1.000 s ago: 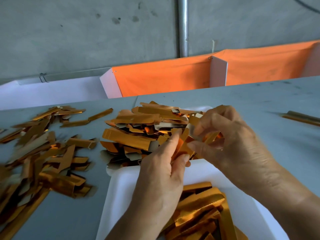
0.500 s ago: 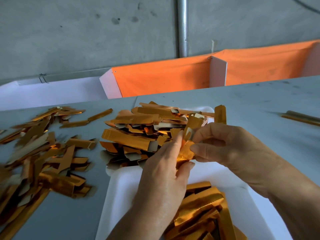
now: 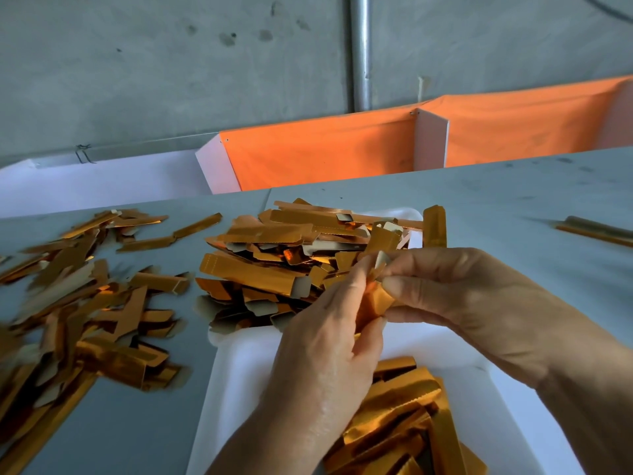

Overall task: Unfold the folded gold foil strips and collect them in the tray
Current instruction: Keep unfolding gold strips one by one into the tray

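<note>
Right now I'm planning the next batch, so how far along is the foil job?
Early on. A small stack of strips lies in the tray. Left hand and right hand pinch one strip between them. Big piles and remain.

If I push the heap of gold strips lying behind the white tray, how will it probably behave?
The heap would probably scatter, not slide as one: its strips lie loose and crossed. They look thin and light, likely easy to move. Their shiny faces suggest that they slip over each other, and some could drop into the white tray.
</note>
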A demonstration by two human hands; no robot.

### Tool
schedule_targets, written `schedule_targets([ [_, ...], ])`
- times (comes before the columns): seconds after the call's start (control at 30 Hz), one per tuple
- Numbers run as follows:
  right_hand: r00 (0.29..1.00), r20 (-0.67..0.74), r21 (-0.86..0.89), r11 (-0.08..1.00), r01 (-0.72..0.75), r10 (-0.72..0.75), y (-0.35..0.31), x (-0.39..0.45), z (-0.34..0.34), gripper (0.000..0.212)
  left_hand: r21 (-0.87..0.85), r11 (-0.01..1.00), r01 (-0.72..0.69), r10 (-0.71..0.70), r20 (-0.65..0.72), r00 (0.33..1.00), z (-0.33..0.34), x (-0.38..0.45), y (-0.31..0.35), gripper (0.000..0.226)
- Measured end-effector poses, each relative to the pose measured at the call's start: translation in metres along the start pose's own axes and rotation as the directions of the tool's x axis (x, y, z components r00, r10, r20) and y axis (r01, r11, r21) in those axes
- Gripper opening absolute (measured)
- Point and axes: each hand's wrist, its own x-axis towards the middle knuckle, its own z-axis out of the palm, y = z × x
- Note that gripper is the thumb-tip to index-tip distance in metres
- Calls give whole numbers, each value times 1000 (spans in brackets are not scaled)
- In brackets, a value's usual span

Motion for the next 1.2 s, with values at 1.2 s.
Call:
schedule_targets([
  [1.2, 986, -116, 197, 976, -97, 121, 2, 1, 1, 27, 36, 999, -20, 14, 139, 990, 0, 3, 6, 73],
])
